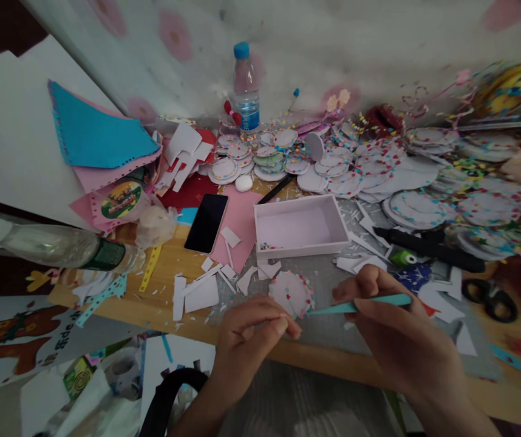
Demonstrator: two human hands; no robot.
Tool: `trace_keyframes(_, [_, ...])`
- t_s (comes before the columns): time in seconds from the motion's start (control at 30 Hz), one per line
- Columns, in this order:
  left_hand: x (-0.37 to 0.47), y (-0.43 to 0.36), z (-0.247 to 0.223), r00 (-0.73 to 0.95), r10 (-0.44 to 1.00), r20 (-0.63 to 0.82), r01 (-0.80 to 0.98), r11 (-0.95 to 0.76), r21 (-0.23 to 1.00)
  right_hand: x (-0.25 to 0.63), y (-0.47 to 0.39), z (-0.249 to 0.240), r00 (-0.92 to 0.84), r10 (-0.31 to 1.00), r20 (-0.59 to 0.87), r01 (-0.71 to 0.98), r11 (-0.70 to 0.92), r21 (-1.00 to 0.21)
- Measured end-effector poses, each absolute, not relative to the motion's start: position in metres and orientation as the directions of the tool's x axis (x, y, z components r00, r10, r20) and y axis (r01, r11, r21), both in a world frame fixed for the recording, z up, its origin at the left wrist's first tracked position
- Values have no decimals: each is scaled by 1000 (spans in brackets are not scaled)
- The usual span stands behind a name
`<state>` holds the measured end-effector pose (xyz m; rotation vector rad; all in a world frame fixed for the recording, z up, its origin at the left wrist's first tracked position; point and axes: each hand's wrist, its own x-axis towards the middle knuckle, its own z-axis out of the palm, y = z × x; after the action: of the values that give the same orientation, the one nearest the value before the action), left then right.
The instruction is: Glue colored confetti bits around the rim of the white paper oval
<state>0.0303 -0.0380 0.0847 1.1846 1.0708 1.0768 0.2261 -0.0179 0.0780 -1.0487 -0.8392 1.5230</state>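
Now a round white paper disc, rimmed with coloured dots, is being pinched by the left hand; at three o'clock, a slim teal tool is being gripped by the right hand.

Open gap on the counter between my two hands, ahead to the white box. Paper scraps litter my left approach; phone beyond them. Right side blocked: black tool, scissors. Far edge packed with disc stacks and a bottle.
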Motion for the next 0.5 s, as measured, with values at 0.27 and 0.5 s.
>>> trace_keyframes(0.27, [33, -36, 86, 68, 994, -90, -12, 91, 996, 219, -25, 75, -66, 979, -191, -299, -202, -933])
trace_keyframes(0.5, [36, -37, 89, 2, 999, 39, 159, -39, 986, 213, -33, 76, 18, 989, -145, -157, -141, -978])
